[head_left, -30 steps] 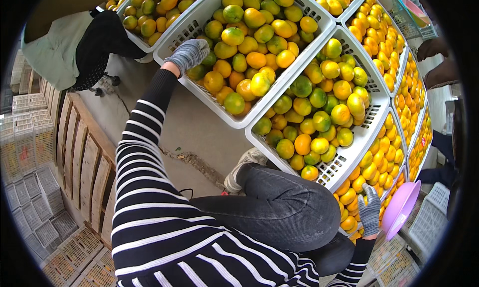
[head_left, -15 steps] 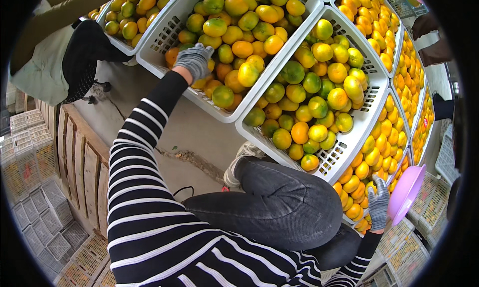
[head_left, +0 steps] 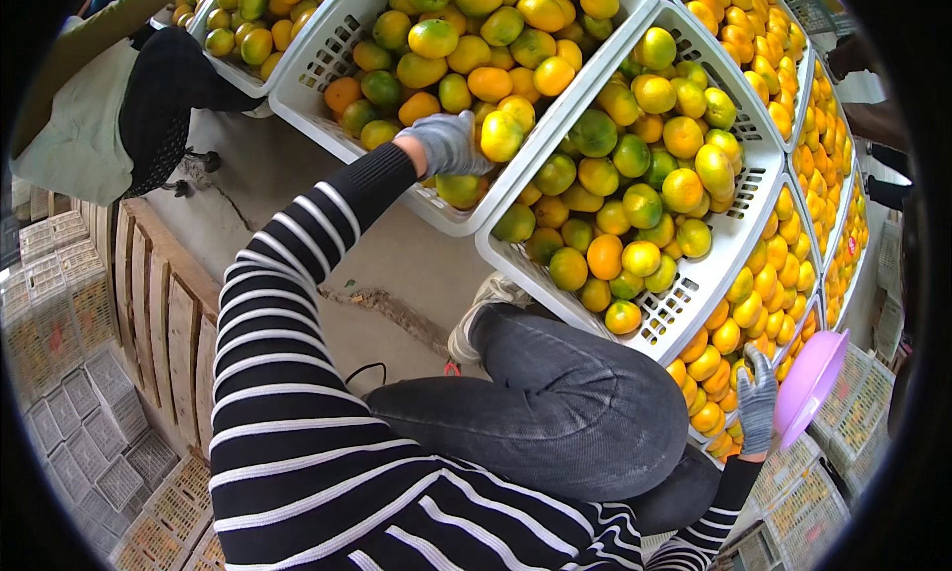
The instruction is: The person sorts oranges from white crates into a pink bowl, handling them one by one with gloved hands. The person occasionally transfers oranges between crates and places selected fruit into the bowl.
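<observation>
My left hand [head_left: 446, 144], in a grey knit glove, reaches into the middle white crate [head_left: 456, 220] of green-orange tangerines [head_left: 433, 38]. Its fingers bend down among the fruit, against a yellow tangerine [head_left: 502, 134]; their tips are partly hidden, so I cannot tell whether they grip one. My right hand [head_left: 758, 404], gloved too, lies low at the right with fingers apart over the orange tangerines [head_left: 710, 363]. Beside it is a round purple plastic basin [head_left: 811, 387]; no grip on it shows.
A second white crate [head_left: 684, 308] of greenish tangerines stands right of the middle one. More full crates line the right side. A wooden slatted pallet [head_left: 159, 303] and stacked plastic crates [head_left: 89, 422] are at the left. Another person's dark-clad leg [head_left: 178, 95] is at upper left.
My left hand has moved right across the middle crate, from its left side to the yellow tangerine near its front corner. My right hand stays beside the basin.
</observation>
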Demonstrator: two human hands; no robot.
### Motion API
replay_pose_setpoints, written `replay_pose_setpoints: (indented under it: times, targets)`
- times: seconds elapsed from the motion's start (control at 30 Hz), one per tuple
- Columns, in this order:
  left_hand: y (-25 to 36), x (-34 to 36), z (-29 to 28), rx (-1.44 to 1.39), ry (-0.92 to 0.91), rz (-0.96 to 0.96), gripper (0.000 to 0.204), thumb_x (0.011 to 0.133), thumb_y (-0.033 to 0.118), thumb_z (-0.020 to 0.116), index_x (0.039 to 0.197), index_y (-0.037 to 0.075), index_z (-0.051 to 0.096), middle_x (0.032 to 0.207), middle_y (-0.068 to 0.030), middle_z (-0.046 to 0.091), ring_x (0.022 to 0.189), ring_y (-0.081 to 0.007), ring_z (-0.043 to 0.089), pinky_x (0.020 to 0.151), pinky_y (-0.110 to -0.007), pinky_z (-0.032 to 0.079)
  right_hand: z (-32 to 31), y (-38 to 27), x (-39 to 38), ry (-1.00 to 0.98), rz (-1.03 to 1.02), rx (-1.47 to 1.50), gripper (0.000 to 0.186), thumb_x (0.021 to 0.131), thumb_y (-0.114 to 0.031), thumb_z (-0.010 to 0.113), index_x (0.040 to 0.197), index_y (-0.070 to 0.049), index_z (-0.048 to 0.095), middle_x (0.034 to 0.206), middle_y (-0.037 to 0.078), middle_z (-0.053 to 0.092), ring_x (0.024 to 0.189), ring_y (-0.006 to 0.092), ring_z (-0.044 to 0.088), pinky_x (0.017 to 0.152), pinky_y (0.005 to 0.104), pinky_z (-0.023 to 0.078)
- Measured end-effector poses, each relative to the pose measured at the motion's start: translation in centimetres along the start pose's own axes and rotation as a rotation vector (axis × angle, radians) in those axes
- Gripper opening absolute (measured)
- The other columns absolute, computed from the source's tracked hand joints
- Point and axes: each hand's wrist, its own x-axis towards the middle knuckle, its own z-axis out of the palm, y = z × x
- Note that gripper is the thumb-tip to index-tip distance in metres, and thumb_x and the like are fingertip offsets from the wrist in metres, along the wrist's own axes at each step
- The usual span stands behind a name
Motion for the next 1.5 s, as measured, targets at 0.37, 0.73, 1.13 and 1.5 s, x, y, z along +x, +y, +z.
replay_pose_setpoints:
  times: [0.37, 0.73, 1.13, 1.5]
  targets:
    - [2.6, -4.1, -6.1, -0.611, 0.542, 0.568, 0.08, 0.065, 0.019, 0.088, 0.133, 0.006, 0.048, 0.119, -0.0159, 0.052, 0.11, -0.0294, 0.054, 0.097, -0.04, 0.047, 0.8, -0.3, 1.8, 0.082, 0.016, 0.378, 0.039, 0.093, -0.008, 0.059, 0.129, 0.005, 0.055, 0.122, 0.014, 0.061, 0.115, 0.0229, 0.06, 0.101, 0.0336, 0.047]
    - [34.9, -3.9, 1.9, -0.329, 0.411, 1.279, 0.078, 0.069, 0.019, 0.084, 0.135, 0.0, 0.048, 0.109, -0.0161, 0.054, 0.098, -0.0303, 0.053, 0.089, -0.041, 0.049, 0.0, -6.1, 6.2, 0.22, -0.31, 0.822, 0.058, 0.091, -0.027, 0.07, 0.136, 0.003, 0.049, 0.129, 0.014, 0.059, 0.122, 0.0194, 0.054, 0.105, 0.0314, 0.042]
    - [48.7, 1.5, 7.7, -0.037, 0.006, 1.357, 0.034, 0.091, 0.01, 0.062, 0.125, 0.006, 0.059, 0.117, -0.0173, 0.063, 0.11, -0.0338, 0.061, 0.098, -0.038, 0.048, 5.4, 9.7, -3.5, 0.633, 0.352, 0.599, 0.043, 0.096, -0.032, 0.063, 0.127, -0.004, 0.059, 0.105, 0.01, 0.068, 0.097, 0.0133, 0.066, 0.082, 0.0277, 0.055]
    - [55.0, 3.7, 13.9, 0.425, -0.127, 1.421, 0.064, 0.085, 0.033, 0.073, 0.136, 0.004, 0.049, 0.125, -0.0244, 0.057, 0.119, -0.0394, 0.053, 0.102, -0.046, 0.044, 11.5, 6.8, -4.9, 0.594, 0.433, 0.15, 0.038, 0.088, -0.042, 0.062, 0.101, -0.006, 0.063, 0.098, 0.015, 0.069, 0.089, 0.0333, 0.067, 0.075, 0.044, 0.053]
